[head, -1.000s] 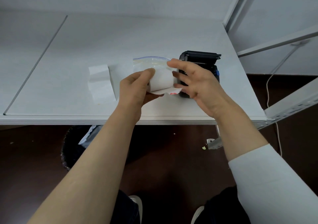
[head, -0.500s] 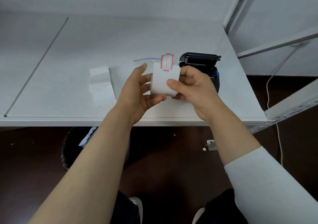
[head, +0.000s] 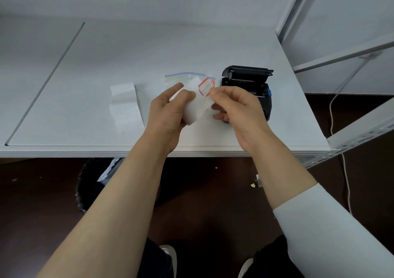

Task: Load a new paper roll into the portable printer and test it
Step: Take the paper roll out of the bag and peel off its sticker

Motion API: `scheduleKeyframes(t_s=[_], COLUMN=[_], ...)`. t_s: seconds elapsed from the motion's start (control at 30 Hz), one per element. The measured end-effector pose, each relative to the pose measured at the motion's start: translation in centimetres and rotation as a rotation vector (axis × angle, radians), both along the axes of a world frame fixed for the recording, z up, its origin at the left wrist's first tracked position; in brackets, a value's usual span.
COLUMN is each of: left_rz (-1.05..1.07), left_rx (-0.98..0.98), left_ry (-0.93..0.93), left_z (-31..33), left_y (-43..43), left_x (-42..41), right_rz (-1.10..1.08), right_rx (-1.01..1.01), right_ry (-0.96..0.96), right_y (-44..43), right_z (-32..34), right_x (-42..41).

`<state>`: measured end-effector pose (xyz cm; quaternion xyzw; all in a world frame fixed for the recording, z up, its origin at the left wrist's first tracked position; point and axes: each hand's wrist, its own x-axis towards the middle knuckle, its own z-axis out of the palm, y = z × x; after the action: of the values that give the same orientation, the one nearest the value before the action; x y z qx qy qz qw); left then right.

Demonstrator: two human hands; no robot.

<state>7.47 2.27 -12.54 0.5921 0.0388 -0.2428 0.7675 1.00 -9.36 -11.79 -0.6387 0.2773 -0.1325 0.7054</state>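
My left hand grips a white paper roll above the table. A loose end of the roll sticks up, sealed with a red-bordered sticker. My right hand pinches that loose end by the sticker, thumb and forefinger closed on it. Just right of my hands stands the black portable printer with its lid raised; my right hand hides its lower body.
A clear zip bag lies flat behind the roll. White paper strips lie to the left on the white table. A white metal rack frame and a hanging cable stand at the right. A black bin sits under the table.
The sticker end was turned up from the roll's underside and now tilts right. My right hand shifted from the roll's body to pinching that end.
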Motion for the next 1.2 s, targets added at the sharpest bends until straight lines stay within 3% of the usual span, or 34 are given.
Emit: scheduleKeyframes(t_s=[0.3,0.8,1.2], left_rz=[-0.136,-0.105,-0.125], left_rx=[-0.014,-0.038,-0.076], left_ry=[0.024,0.037,0.046], left_z=[0.2,-0.6,-0.6], left_y=[0.2,0.1,0.3], left_x=[-0.1,0.5,0.7], right_rz=[0.077,0.172,0.197], right_rx=[-0.06,-0.309,-0.21], right_ry=[-0.022,-0.127,-0.132], right_y=[-0.6,0.0,0.3], right_z=[0.1,0.5,0.7], right_x=[-0.2,-0.3,-0.5])
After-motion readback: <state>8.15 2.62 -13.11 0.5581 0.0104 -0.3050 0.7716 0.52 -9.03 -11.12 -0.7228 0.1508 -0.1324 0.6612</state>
